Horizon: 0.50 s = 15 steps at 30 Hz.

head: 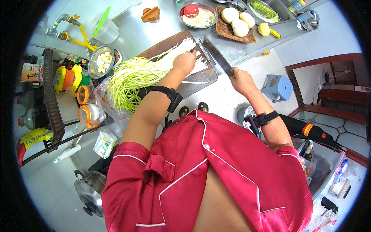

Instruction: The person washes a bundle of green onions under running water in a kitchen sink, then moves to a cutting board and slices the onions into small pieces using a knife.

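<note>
A large bundle of yellow-green chives with white stems (136, 72) lies across a dark wooden cutting board (207, 76). Around the bundle, close to its white ends, my left hand (185, 61) is closed. My right hand (243, 81) grips the handle of a kitchen cleaver (218, 54). Its dark blade slants up and left, just off the board's right end and apart from the stems. One loose white stem (195, 82) lies by the board's near edge. The leafy ends of the bundle spill over the left side onto a clear plastic bag (105, 98).
Behind the board are a metal bowl (213, 24) of chopped food and a wicker tray (249, 37) of pale round vegetables. A bowl of peeled garlic cloves (104, 61) stands left, near a yellow gas hose (84, 36). On the floor to the right is a blue stool (278, 87).
</note>
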Tool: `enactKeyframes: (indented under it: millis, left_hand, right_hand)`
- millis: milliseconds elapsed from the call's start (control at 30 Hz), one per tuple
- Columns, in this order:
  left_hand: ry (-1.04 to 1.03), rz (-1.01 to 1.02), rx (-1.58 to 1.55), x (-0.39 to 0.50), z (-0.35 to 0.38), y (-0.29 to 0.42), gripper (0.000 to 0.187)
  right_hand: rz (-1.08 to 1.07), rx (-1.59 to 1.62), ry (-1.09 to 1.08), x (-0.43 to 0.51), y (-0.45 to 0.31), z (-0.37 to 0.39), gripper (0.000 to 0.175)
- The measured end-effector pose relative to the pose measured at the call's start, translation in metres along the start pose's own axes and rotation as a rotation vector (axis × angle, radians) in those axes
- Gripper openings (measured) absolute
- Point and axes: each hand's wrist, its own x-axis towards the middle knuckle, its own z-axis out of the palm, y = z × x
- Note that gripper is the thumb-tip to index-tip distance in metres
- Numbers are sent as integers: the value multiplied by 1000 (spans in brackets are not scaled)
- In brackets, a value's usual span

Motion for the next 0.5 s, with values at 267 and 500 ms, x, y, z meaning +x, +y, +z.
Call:
enactKeyframes:
  millis: [267, 500]
  left_hand:
    - [-31, 16, -30, -7, -11, 4, 24]
    - [79, 114, 90, -22, -11, 5, 20]
  right_hand:
    - [48, 371, -37, -18, 15, -7, 28]
    - [-17, 318, -58, -29, 16, 8, 28]
